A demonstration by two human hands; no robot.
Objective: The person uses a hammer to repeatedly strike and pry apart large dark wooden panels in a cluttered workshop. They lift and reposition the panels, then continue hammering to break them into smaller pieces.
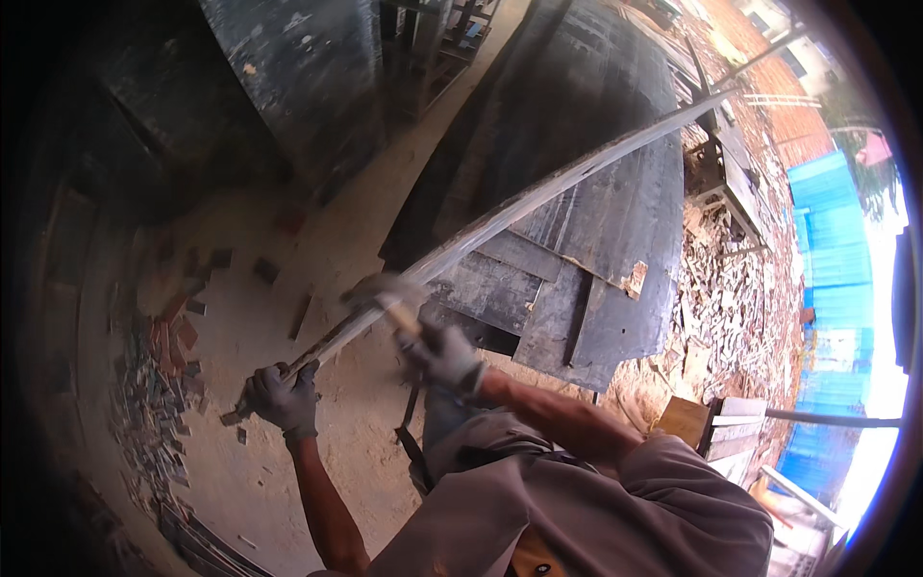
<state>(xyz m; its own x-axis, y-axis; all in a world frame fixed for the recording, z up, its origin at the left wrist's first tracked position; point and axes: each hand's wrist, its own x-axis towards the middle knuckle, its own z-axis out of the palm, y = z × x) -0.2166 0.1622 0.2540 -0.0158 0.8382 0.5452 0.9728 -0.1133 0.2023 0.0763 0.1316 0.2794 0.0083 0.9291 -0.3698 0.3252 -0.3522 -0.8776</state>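
A long, narrow wooden beam slants from the lower left across a stack of dark panels to the far right. My gloved left hand is closed around the beam near its close end. In my gloved right hand is a hammer with a light wooden handle. Motion smears its head, which overlaps the beam in this view; I cannot tell whether they touch. The right hand sits just beside the beam, close to my body, at the near edge of the panels.
Dark panels lie stacked under the beam, with loose strips on top. Wood scraps litter the floor at left; more chips cover the ground at right. Large dark boards stand at upper left. A blue sheet fence rises at right.
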